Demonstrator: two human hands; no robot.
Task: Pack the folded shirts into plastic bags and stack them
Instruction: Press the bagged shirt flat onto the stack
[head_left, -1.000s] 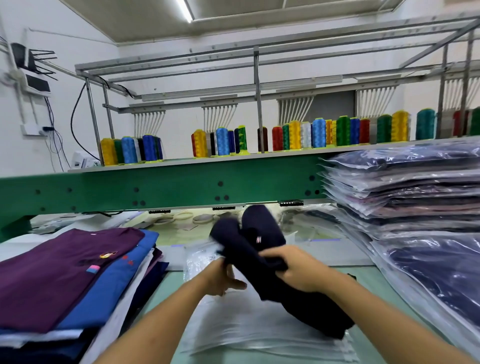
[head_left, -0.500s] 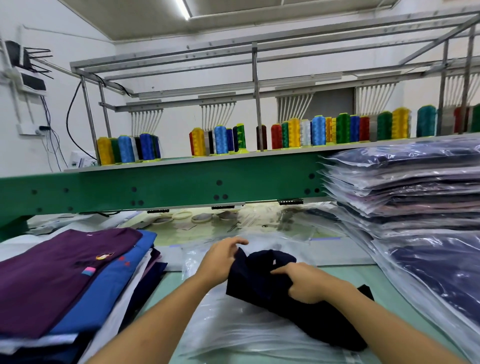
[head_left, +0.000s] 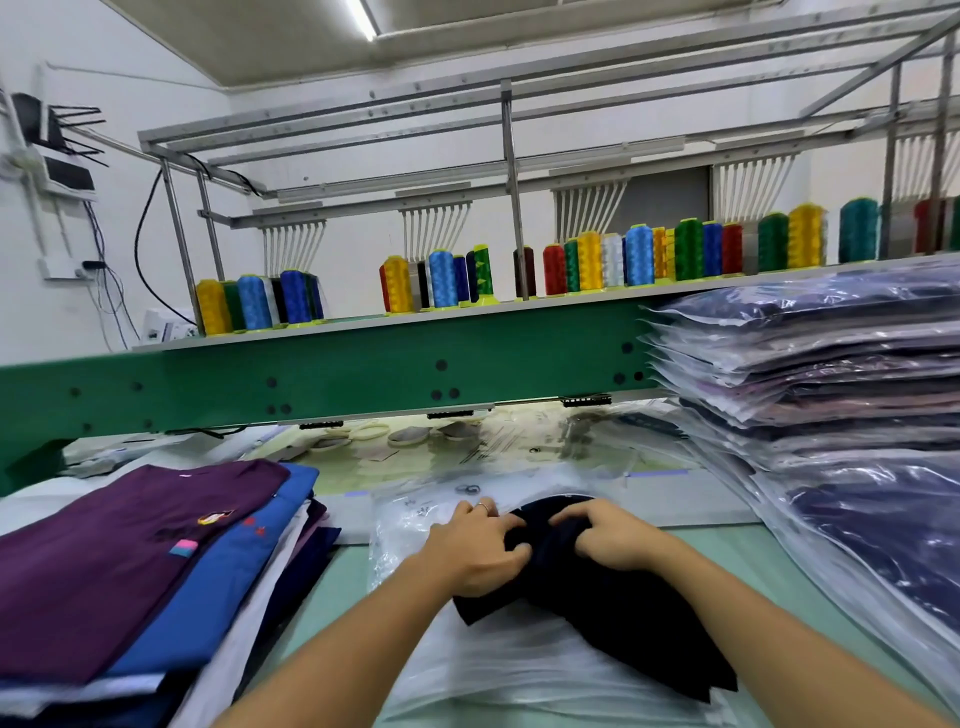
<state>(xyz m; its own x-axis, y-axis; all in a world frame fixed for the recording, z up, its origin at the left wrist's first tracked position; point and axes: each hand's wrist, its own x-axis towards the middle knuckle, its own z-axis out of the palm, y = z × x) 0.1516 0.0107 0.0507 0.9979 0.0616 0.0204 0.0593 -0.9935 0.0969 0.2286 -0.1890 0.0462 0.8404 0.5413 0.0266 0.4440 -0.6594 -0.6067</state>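
From the head view, we see the shirt (head_left: 623, 629), a dark navy one, lying bunched on a sheaf of clear bags (head_left: 519, 675) spread on the pale green table (head_left: 737, 545), straight ahead of the person. Its far end sits under both hands and its near end trails back toward the right forearm. We judge it light, soft and limp. It will sag and lose its fold if lifted by one corner, so it is best taken across the leading edge with both hands, well spread. The bags look thin and slippery, apt to slide or cling. The left hand (head_left: 475, 551) reaches forward, palm down, with its thumb laid on the cloth and its fingers curled over the shirt's left edge, pinching it. A ring shows on one finger. The right hand (head_left: 613, 540) lies just beside it, knuckles up, with its fingers clenched into the fabric at the far end. Whether either hand also catches a bag mouth we cannot tell. To the left lies a pile (head_left: 130, 561) of folded shirts, maroon on top, over blue. To the right rises a stack (head_left: 831, 374) of bagged shirts, well apart from the hands.
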